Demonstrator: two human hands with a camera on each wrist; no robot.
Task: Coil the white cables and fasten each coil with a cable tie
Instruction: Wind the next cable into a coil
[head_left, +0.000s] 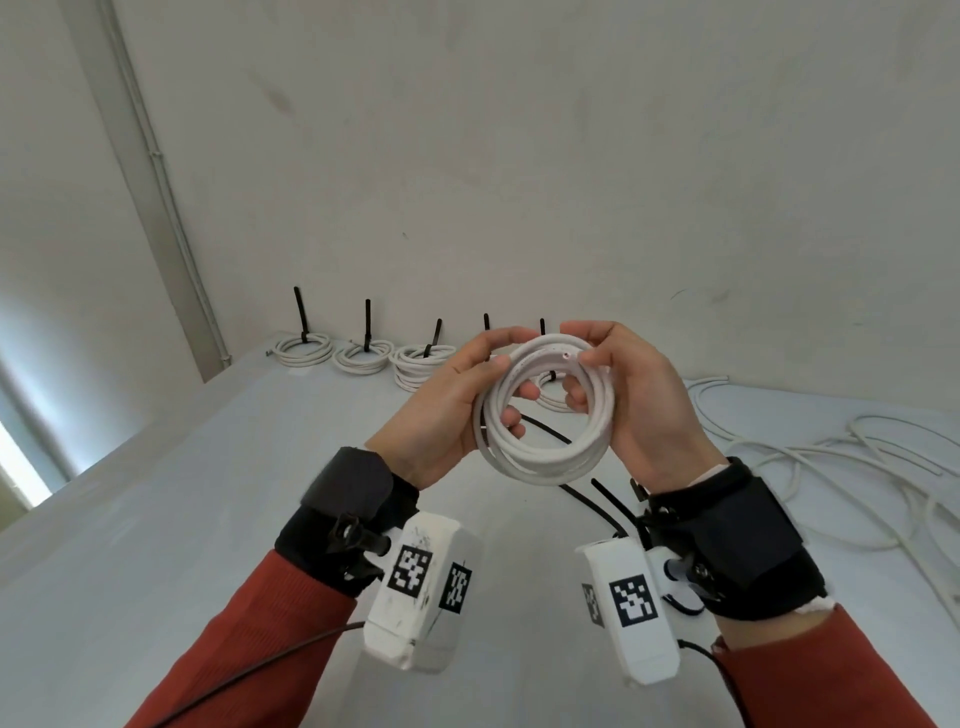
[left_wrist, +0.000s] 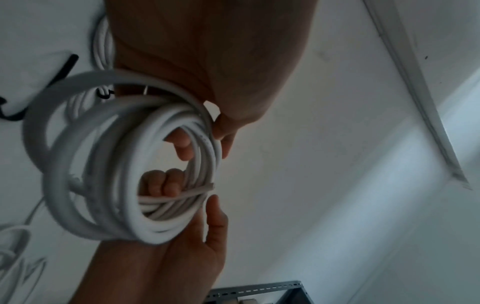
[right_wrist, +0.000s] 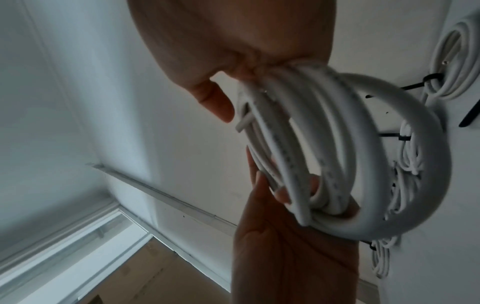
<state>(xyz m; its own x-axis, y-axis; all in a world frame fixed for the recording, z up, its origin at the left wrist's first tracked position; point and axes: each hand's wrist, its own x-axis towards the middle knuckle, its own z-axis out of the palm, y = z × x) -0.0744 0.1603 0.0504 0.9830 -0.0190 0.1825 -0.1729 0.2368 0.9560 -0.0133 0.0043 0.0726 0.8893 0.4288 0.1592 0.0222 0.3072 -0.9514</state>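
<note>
One round coil (head_left: 545, 467) of smooth white cable, several turns deep, is held clear above the grey counter (head_left: 208, 493). The left hand (head_left: 441, 415) and right hand (head_left: 649, 410) each have their grip clamped on it, fingers hooked through its centre. Three tied coils (head_left: 304, 351) with upright black ties lie in plain view by the wall, a fourth shows through the held ring, and one loose tangle (head_left: 857, 467) of white cable lies to the right.

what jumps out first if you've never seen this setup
The white cable coil, held up at centre by the left hand and right hand, fingers hooked through its ring. Behind it, tied coils with upright black ties line the wall; loose white cables sprawl at right.
</note>
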